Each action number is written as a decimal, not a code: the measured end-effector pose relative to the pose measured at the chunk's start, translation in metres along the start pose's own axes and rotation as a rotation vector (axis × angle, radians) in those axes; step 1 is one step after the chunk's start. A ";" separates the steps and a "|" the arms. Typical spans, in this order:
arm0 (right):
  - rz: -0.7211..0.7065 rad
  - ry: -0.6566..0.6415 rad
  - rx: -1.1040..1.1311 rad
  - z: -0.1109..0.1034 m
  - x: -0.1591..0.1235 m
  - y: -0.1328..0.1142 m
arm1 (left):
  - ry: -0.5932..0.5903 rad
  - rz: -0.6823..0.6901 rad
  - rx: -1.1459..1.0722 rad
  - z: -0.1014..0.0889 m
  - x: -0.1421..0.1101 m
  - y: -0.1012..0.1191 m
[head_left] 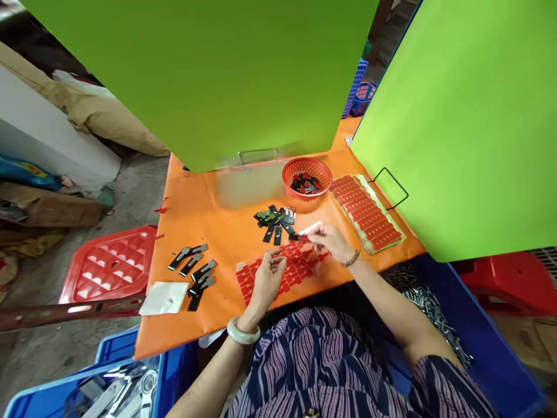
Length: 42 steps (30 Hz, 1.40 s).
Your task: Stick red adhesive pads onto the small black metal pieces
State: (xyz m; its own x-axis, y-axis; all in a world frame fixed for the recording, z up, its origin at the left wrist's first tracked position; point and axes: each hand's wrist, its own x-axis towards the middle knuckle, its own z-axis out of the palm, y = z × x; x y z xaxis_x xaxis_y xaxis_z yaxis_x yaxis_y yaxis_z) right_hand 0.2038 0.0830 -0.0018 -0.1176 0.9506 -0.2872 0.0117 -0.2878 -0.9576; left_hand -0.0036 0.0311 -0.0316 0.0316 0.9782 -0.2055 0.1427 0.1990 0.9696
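Note:
My right hand (329,241) pinches a small flat black strip (298,237) with a red part at the finger end. It is above the far right part of a red sticker sheet (249,277) on the orange table. Over the same sheet, my left hand (266,278) has loosely curled fingers and a gap at the thumb, with nothing visible in them. Just beyond the sheet lies a pile of black strips (273,219). More black strips with grey metal ends (202,271) are spread on the left.
A red basket (307,177) holds small black and red pieces. Further sticker sheets (368,215) lie at right. White paper squares (163,298) sit at left. Large green panels (209,81) stand behind and right. Blue bins with metal parts (126,389) flank the orange table (226,238).

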 end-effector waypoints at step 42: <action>-0.541 0.220 -1.178 -0.069 0.017 0.077 | -0.049 0.338 1.281 0.067 -0.021 -0.035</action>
State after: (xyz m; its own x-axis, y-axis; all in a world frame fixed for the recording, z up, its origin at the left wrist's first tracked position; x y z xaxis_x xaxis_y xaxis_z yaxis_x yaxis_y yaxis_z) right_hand 0.2708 0.0846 -0.0824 -0.2190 0.9443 0.2455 0.8815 0.2994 -0.3652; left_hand 0.0567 -0.0007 -0.0699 0.2819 0.9594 -0.0113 0.9462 -0.2760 0.1690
